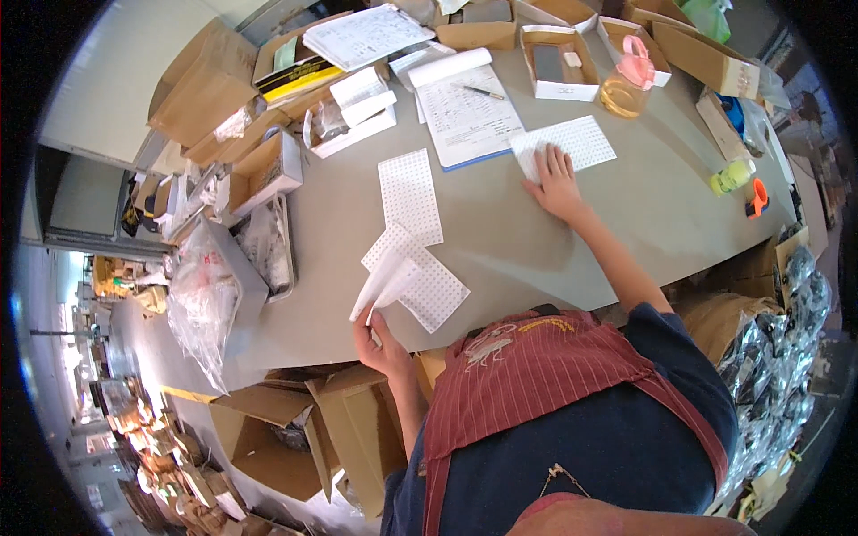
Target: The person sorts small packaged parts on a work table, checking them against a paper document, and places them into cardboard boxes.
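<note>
My left hand, near the table's front edge, pinches the edge of a curled white sheet printed with rows of small marks. That sheet bends upward and partly covers a similar printed sheet lying flat. Beyond them lies another printed sheet. Over on the right, my right hand rests with fingers stretched out on a further white printed sheet. This one overlaps the corner of a blue clipboard with papers, on which a pen lies.
A pink-lidded bottle of yellowish drink stands at the back right. Further right are a green bottle and an orange tape dispenser. Small boxes line the back. At the left edge sits a bin with plastic bags; open cartons stand below.
</note>
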A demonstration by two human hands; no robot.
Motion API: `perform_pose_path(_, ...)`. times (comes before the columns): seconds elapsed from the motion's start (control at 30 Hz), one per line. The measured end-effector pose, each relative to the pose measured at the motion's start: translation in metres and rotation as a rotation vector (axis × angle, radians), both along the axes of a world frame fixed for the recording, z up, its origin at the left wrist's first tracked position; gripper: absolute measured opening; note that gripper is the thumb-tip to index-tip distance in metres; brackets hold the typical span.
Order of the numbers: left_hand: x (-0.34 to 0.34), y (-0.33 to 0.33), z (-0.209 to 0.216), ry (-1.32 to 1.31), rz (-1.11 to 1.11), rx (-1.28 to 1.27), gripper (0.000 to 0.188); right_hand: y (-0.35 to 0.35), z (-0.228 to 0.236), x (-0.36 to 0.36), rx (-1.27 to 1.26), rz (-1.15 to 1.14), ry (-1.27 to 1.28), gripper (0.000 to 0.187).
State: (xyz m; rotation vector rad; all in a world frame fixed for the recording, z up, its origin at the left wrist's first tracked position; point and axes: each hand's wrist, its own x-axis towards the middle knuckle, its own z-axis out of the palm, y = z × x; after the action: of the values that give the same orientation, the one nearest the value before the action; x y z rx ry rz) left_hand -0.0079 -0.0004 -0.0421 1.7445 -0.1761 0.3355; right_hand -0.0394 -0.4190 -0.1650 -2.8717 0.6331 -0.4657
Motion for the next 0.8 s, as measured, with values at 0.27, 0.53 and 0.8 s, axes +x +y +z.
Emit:
perform_pose_path(0.27,0.022,-0.049,0.025,0.152,-0.245,0.028,0.022,0.078,0.053,-0.124,0.615,0.888,-0.037,0.028)
perform_pose_path(0.53,0.014,-0.084,0.044,0.128,-0.393,0.105,0.021,0.108,0.157,-0.076,0.863,0.430,-0.439,0.025)
perform_pose_path(0.8,0.002,-0.075,0.052,0.322,-0.418,0.045,0.020,0.136,0.159,-0.057,1.108,0.455,-0.358,0.027)
